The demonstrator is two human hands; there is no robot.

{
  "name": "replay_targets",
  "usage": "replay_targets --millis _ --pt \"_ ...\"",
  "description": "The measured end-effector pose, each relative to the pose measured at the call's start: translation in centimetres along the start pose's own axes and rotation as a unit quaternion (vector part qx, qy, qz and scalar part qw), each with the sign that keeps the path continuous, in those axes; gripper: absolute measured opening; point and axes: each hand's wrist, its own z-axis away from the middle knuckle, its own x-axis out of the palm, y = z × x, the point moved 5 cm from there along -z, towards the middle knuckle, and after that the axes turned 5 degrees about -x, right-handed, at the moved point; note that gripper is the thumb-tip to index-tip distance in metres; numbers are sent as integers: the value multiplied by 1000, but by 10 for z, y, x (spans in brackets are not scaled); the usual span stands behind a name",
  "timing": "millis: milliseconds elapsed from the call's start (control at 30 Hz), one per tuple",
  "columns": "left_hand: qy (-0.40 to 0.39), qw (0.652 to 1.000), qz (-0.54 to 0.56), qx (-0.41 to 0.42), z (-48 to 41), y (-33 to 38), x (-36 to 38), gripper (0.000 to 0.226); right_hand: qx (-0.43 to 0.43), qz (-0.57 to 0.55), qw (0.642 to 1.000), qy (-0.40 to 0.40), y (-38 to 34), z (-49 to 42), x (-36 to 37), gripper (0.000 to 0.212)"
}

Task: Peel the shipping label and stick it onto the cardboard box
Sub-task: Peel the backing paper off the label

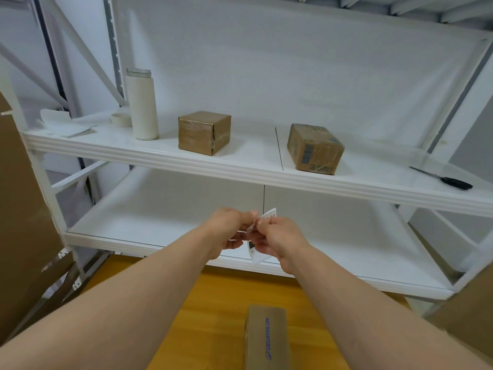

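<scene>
Both hands meet in front of the rack (pixel 240 166), below its upper shelf. The left hand (pixel 229 231) and right hand (pixel 280 241) each pinch the label (pixel 260 236) between thumb and fingertips, its edges curling. The box (pixel 266 340) lies on the wooden floor well below the rack, apart from the hands.

White shelf (pixel 240 166): two boxes, bottle, tape, scissors.
</scene>
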Motion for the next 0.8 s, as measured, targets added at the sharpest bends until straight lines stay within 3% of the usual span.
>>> replay_targets --millis 400,667,800 --pt "53 998 -35 0 6 10 -15 32 -43 67 995 -53 -10 3 17 32" --pt "47 997 -54 32 10 15 -18 12 -35 59 997 -45 -16 7 15 34" --pt "32 997 -65 32 16 20 -16 27 -49 86 993 -64 -16 9 16 30"
